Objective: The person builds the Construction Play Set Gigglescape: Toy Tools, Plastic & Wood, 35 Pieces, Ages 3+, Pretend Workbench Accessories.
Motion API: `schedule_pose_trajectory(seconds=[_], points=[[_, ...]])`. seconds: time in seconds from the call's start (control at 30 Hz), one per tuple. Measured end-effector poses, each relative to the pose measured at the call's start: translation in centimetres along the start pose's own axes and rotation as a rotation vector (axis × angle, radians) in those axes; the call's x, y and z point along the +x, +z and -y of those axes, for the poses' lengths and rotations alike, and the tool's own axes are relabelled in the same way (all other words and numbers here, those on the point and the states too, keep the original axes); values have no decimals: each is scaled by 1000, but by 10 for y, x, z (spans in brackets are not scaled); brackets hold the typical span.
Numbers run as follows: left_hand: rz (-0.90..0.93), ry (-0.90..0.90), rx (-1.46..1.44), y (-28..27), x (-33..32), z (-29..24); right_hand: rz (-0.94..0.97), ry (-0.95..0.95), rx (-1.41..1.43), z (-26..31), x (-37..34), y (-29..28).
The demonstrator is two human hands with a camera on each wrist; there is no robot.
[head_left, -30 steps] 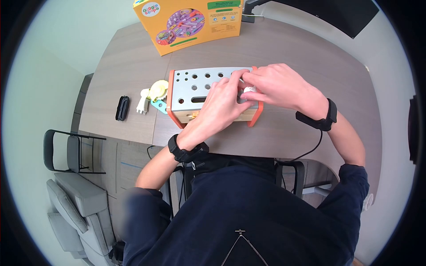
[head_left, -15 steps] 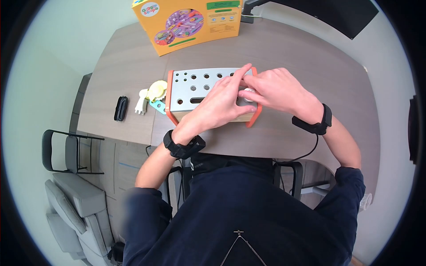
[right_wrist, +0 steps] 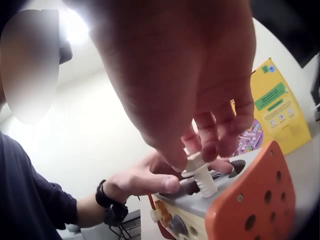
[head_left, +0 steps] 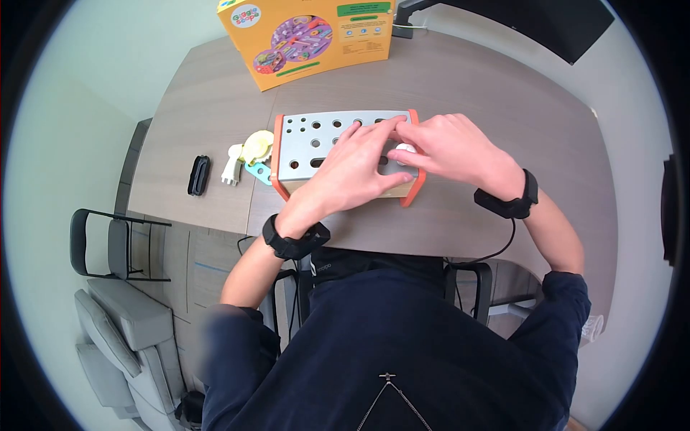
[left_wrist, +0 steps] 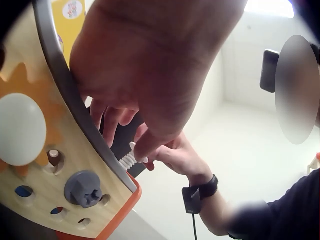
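Note:
A toy bench with a grey perforated top [head_left: 325, 133] and orange ends stands on the table. A white ribbed screw [head_left: 405, 149] [left_wrist: 128, 161] [right_wrist: 205, 183] stands upright in its top near the right end. The right hand [head_left: 460, 147] [right_wrist: 185, 75] pinches the screw's head between thumb and fingers. Over the bench top lies the left hand [head_left: 352, 169] [right_wrist: 142, 180], fingers extended and thumb apart, beside the screw; whether it touches the screw is unclear. A grey bolt head [left_wrist: 82, 189] and an orange gear [left_wrist: 56, 120] with a white hub sit on the wooden side.
Left of the bench lie pale yellow toy parts [head_left: 256, 146], a turquoise strip [head_left: 259, 172] and a black case [head_left: 199, 175]. A yellow printed box [head_left: 309, 43] stands behind, a dark monitor [head_left: 546, 25] at the back right. A cable hangs from the right wrist.
The left index finger, raised half a second ago, has come down toward the bench top, and that hand has shifted slightly. The right hand stays at the screw, its wrist slightly lower than a second ago.

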State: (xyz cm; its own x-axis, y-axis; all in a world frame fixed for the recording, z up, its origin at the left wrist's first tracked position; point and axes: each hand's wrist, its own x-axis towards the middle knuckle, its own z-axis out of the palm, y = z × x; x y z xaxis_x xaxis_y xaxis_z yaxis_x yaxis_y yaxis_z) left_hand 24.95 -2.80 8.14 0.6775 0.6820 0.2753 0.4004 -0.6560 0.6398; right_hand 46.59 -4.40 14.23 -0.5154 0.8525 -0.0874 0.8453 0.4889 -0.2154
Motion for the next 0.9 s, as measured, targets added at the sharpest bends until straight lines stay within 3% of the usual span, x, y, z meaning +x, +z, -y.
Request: schedule_pose_trajectory(seconds=[0.1, 0.27, 0.33, 0.5, 0.6, 0.7, 0.8, 0.9], points=[[-72, 36, 110, 9, 4, 0, 90, 79, -177, 3, 5, 0], [-39, 52, 55, 6, 5, 13, -202, -282, 138, -21, -6, 12], [-17, 62, 32, 3, 4, 17, -218, -351, 195, -24, -7, 14], [21, 33, 68, -2, 2, 6, -126, -105, 53, -7, -5, 8], [2, -32, 42, 1, 5, -4, -5, 4, -223, 0, 6, 9], [-11, -21, 17, 4, 3, 8, 141, 106, -217, 8, 10, -19], [43, 10, -122, -1, 3, 20, -118, -283, 153, -14, -4, -10], [147, 37, -83, -11, 4, 28, 99, -224, 242, -12, -5, -10]])
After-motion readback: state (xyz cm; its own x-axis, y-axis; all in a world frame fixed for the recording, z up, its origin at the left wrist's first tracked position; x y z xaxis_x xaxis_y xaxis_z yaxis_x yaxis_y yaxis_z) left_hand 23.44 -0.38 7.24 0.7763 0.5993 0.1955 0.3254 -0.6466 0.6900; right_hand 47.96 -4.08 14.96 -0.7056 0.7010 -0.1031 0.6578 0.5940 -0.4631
